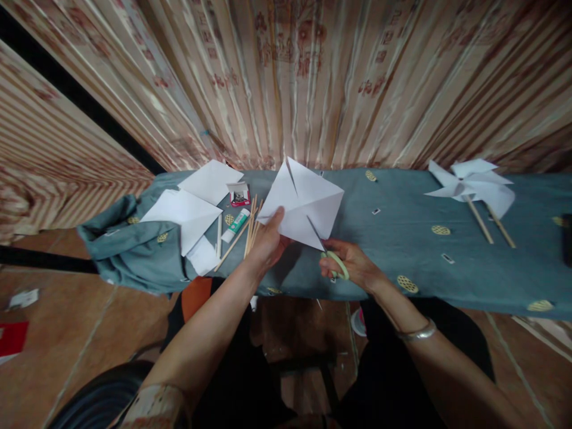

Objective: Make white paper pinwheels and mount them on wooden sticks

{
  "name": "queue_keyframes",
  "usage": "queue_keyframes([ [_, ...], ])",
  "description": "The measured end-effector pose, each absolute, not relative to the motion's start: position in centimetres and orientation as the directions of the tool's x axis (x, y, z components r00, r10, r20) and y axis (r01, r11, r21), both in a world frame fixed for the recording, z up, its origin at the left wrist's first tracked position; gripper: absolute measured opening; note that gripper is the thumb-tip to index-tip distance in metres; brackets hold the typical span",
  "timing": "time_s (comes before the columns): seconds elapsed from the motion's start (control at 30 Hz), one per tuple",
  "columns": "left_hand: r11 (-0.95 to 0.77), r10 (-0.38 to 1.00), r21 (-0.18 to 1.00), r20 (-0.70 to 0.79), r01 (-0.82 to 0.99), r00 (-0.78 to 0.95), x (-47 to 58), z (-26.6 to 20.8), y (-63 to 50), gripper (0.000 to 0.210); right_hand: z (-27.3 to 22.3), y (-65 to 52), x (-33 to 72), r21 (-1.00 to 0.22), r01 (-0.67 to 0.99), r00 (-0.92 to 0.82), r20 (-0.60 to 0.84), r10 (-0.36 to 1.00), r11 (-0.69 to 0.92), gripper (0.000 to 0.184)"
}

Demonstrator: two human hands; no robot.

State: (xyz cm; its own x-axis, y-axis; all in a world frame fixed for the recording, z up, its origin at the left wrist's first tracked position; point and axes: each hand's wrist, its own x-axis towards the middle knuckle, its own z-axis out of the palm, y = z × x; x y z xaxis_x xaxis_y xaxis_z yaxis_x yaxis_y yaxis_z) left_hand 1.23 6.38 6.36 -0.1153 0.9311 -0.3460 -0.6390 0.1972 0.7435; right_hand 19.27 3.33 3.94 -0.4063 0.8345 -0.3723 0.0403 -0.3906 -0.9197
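Head view; clock positions were read around the creased white paper square [318, 199], twelve lying toward the curtain [290, 89]. The square was in my two hands, over the grey-green tablecloth [393, 232]. A slit ran into it from its corner near eleven o'clock. My left hand [269, 237], at eight o'clock, pinched its edge, the thumb flat on top and the other fingers partly hidden beneath. My right hand [355, 263], at five o'clock, had its fingers curled about the pale green handles of the scissors [340, 268]; a blade lay across the paper, pointing inward from the corner there. How far apart the blades stood, I could not tell. At eight o'clock, just beside my left hand, lay thin wooden sticks [251, 229], with a green-and-white glue stick [235, 225] near them. At nine o'clock sat a small open red-and-white box [239, 195] and, farther out, overlapping white sheets [190, 211]. Well apart, at three o'clock, lay white paper pinwheels [473, 179] with wooden handles [480, 220].
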Motion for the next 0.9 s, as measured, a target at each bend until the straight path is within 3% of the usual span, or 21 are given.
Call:
queue_keyframes([
  [0.13, 0.192, 0.934, 0.756, -0.336, -0.626, -0.119, 1.25, 6.46, 6.29, 0.025, 3.92, 3.34, 19.28, -0.918, 0.04, -0.419, -0.373, 0.827, -0.394, 0.073],
  [0.9, 0.245, 0.917, 0.738, -0.386, -0.629, -0.096, 1.64, 6.75, 5.89, 0.018, 3.78, 3.4, 19.12, -0.932, 0.033, -0.394, -0.345, 0.852, -0.362, 0.06],
])
